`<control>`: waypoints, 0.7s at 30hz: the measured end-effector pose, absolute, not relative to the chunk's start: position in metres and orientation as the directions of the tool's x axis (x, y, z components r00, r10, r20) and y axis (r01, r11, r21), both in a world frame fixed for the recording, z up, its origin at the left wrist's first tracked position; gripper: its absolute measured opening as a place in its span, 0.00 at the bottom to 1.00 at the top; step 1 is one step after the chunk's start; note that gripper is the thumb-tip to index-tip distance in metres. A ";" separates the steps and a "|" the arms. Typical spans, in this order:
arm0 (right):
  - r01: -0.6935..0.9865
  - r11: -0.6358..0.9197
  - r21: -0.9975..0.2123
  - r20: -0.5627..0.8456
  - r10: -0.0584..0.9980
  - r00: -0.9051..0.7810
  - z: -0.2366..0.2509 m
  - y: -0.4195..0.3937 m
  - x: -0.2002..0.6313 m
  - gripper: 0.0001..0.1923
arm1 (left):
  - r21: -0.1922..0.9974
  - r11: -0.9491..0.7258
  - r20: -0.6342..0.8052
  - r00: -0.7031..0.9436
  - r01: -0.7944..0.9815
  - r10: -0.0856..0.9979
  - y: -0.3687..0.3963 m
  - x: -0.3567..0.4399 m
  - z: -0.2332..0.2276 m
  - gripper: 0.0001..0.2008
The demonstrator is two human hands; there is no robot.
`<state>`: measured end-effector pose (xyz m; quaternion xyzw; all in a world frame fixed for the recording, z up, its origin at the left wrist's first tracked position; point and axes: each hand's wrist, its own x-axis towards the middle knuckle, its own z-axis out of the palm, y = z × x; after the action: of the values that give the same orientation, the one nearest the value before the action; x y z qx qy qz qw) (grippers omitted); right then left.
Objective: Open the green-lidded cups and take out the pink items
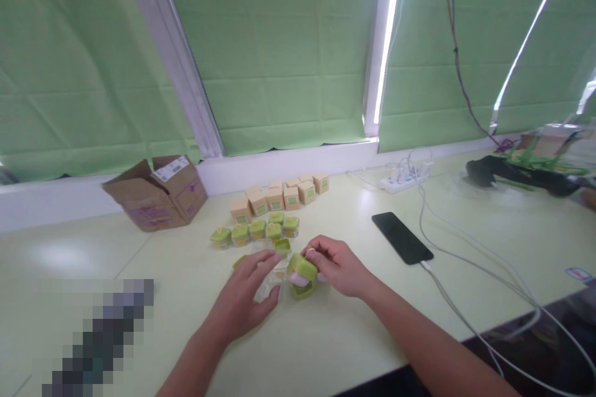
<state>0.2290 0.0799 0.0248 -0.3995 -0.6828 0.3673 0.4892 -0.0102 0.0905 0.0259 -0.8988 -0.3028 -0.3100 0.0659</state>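
Note:
My right hand [339, 267] pinches a small green lid [302, 265] by its edge, holding it tilted, with something whitish showing under it. Below that lid another green lid-like piece [302, 289] rests on the table. My left hand [242, 298] has its fingers spread beside clear plastic containers [264, 288], which it partly hides; whether it touches one I cannot tell. Just beyond the hands lies a green open piece [282, 247]. Several clear jars with green lids [241, 233] stand in rows farther back.
Several small tan boxes [275, 197] line up behind the jars. An open cardboard carton [162, 195] stands at the back left. To the right are a black phone [402, 238] on a white cable, a power strip [405, 180] and a blurred dark object [516, 175].

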 end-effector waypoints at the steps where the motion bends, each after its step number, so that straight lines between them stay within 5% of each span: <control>1: 0.168 0.394 -0.904 0.353 0.907 -0.228 0.025 0.079 0.228 0.12 | 0.060 -0.824 0.624 0.624 0.563 0.471 0.089 -0.007 0.024 0.27; 13: 0.004 0.149 -0.989 0.134 0.902 -0.411 0.027 0.076 0.223 0.12 | -0.094 -0.892 0.622 0.726 0.441 0.293 0.079 0.001 0.023 0.22; 21: 0.081 0.159 -0.984 0.097 0.855 -0.509 0.021 0.076 0.222 0.16 | -0.027 -0.920 0.618 0.730 0.390 0.291 0.077 0.004 0.027 0.22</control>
<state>0.2221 0.0757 0.0208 -0.3470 -0.6743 0.5476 0.3535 0.0043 0.0769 0.0271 -0.9267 -0.1839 -0.3182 0.0778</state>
